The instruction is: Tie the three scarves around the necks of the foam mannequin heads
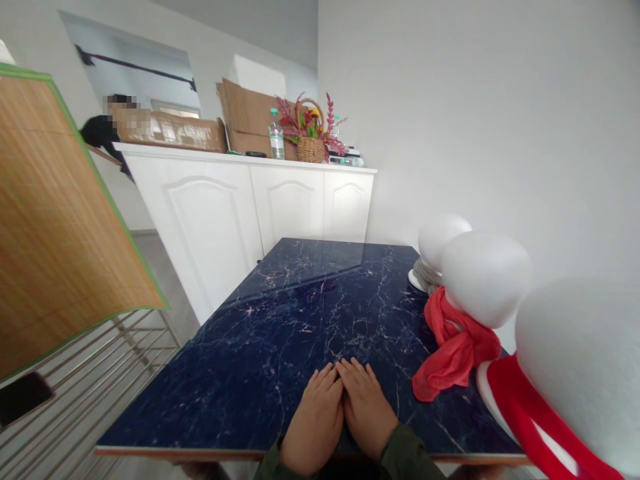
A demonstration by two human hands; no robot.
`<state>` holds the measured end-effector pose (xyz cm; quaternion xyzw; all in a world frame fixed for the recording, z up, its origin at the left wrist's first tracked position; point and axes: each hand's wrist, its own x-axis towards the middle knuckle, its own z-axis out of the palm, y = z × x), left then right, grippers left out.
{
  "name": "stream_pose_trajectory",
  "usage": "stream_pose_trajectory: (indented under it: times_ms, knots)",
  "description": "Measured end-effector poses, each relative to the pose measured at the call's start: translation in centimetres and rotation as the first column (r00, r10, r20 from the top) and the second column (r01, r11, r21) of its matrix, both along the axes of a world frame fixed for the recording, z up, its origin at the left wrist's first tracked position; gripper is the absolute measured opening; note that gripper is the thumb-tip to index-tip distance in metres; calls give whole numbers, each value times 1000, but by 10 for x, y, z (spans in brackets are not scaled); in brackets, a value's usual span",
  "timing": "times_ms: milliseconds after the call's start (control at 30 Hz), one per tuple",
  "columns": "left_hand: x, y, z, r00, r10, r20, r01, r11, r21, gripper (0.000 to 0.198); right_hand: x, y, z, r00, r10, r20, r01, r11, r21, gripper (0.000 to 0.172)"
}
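Your fingers [327,375] lie flat and stretched out, close together, and they hold nothing. The 2 first fingers touch. Your left hand [314,417] and your right hand [367,408] rest side by side, palms down, at the near edge of the dark blue table [280,313]. I think this is a resting step, with the hands down and nothing picked up yet.

Near your right hand, but not touching it, lies the end of a red scarf [453,350]. It is wrapped round the neck of the middle white head [485,277], 1 of 3 in a row along the right side. To reach the scarf, your right hand would need to lift and go a little right and far.

Far off stands a white cupboard [240,207] with a brown box [170,130], a bottle [276,133] and a flower basket [311,143] on top. The print on the box is blurred, and the bottle label is too small to read.
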<state>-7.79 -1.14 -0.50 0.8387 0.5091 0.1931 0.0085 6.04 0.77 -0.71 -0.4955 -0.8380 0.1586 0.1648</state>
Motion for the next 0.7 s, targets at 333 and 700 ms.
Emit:
stream_pose_trajectory:
  times_ms: [333, 700]
  knots:
    - [0, 0, 2, 1000, 10, -8, -10, 999, -40, 48, 0, -1, 3, 1000, 3, -11, -3, 1000, -16, 46]
    - [-1, 0, 2, 1000, -3, -20, 3, 1000, -2, 48, 1, 0, 2, 1000, 0, 3, 0, 1000, 8, 46]
